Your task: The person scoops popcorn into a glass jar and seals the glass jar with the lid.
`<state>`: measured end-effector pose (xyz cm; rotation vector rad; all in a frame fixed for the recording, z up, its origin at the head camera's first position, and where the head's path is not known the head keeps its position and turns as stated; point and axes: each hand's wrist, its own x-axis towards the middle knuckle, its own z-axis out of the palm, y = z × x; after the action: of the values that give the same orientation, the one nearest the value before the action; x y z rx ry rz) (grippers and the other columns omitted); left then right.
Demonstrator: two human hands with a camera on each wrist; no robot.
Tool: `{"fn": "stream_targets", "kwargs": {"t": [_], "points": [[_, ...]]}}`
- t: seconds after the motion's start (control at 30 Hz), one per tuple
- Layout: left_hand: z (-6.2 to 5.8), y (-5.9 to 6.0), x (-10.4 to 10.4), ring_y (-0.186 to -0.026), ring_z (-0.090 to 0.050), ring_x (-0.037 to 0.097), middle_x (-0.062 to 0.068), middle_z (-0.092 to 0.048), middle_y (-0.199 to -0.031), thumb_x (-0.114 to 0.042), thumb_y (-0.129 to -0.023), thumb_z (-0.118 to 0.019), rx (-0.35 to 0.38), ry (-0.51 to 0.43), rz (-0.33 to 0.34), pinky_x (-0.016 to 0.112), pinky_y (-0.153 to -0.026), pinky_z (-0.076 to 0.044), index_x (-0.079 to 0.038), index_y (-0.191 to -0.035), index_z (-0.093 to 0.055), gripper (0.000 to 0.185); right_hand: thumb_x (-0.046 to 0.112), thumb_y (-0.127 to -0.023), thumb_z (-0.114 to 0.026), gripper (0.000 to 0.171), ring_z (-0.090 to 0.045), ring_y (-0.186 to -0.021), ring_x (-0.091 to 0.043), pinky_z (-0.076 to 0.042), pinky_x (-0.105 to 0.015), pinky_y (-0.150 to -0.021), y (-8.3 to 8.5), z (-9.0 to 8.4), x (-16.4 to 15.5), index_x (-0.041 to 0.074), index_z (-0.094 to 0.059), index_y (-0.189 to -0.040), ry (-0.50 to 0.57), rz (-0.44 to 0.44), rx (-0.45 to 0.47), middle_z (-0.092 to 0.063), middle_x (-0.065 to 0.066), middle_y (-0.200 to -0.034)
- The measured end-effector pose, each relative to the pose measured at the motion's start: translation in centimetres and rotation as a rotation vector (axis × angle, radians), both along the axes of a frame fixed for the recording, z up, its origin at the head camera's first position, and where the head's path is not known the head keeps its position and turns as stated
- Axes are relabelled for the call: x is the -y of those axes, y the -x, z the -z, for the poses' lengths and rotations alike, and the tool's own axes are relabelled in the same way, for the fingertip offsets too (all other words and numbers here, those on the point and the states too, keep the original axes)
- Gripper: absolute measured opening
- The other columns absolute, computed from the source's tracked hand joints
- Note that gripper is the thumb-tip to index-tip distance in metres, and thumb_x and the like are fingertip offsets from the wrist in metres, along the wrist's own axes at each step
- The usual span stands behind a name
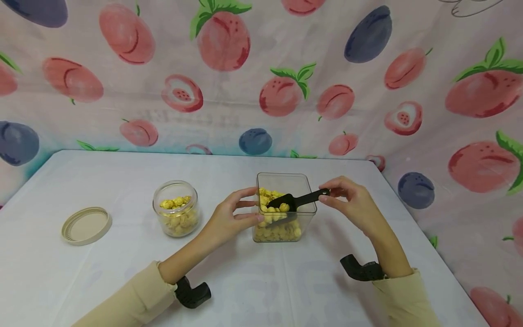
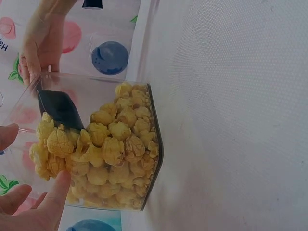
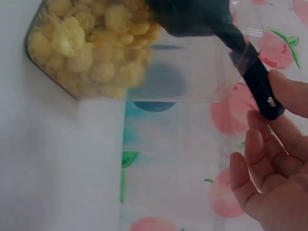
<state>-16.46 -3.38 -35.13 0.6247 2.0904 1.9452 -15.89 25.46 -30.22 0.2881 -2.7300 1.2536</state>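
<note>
A clear square container (image 1: 305,227) holds yellow popcorn (image 2: 115,149). My left hand (image 1: 233,215) is at its left side, fingers fairly straight and spread, fingertips touching the wall near the front-left corner. My right hand (image 1: 352,202) pinches the handle end of a black scoop (image 1: 306,198) between thumb and fingers, above the container's right rim. The scoop's head lies tilted inside, in the popcorn; in the left wrist view, popcorn partly hides it. In the right wrist view the other fingers of the right hand (image 3: 274,178) hang loosely curled below the handle.
Left of the container stands an open round clear jar (image 1: 175,218) with popcorn inside. Farther left, a cream-coloured lid (image 1: 86,225) lies on the white table (image 1: 122,272). A fruit-print cloth (image 1: 229,100) hangs behind the table. Black wrist mounts (image 1: 193,293) sit at both cuffs.
</note>
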Motion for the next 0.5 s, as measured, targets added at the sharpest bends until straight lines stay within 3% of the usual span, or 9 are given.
{"fn": "stream_targets", "kwargs": {"t": [0.1, 0.27, 0.5], "points": [[0.1, 0.0, 0.0, -0.118, -0.054, 0.034, 0.011, -0.037, -0.144, -0.012, -0.084, -0.068, -0.002, 0.003, 0.000, 0.034, -0.089, -0.053, -0.008, -0.140, -0.038, 0.064, 0.021, -0.083, -0.071, 0.024, -0.053, -0.090, -0.012, -0.048, -0.021, -0.077, 0.0, -0.7, 0.2, 0.012, -0.068, -0.106, -0.179, -0.032, -0.106, -0.061, 0.002, -0.097], [0.2, -0.1, -0.1, -0.118, -0.053, 0.033, 0.010, -0.037, -0.144, -0.012, -0.084, -0.068, -0.008, 0.005, 0.000, 0.034, -0.089, -0.053, -0.008, -0.141, -0.038, 0.064, 0.009, -0.080, -0.071, 0.025, -0.047, -0.090, -0.017, -0.043, -0.030, -0.073, -0.1, -1.4, 0.6, 0.007, -0.070, -0.105, -0.376, -0.145, -0.244, -0.059, -0.003, -0.093], [0.2, -0.2, -0.3, -0.122, -0.050, 0.031, 0.009, -0.036, -0.145, -0.013, -0.083, -0.069, -0.017, 0.016, -0.014, 0.034, -0.091, -0.052, -0.010, -0.140, -0.039, 0.064, 0.001, -0.076, -0.071, 0.020, -0.038, -0.082, -0.015, -0.029, -0.029, -0.070, 0.4, -1.4, 0.6, 0.003, -0.070, -0.096, -0.463, -0.299, -0.406, -0.047, -0.001, -0.080]]}}
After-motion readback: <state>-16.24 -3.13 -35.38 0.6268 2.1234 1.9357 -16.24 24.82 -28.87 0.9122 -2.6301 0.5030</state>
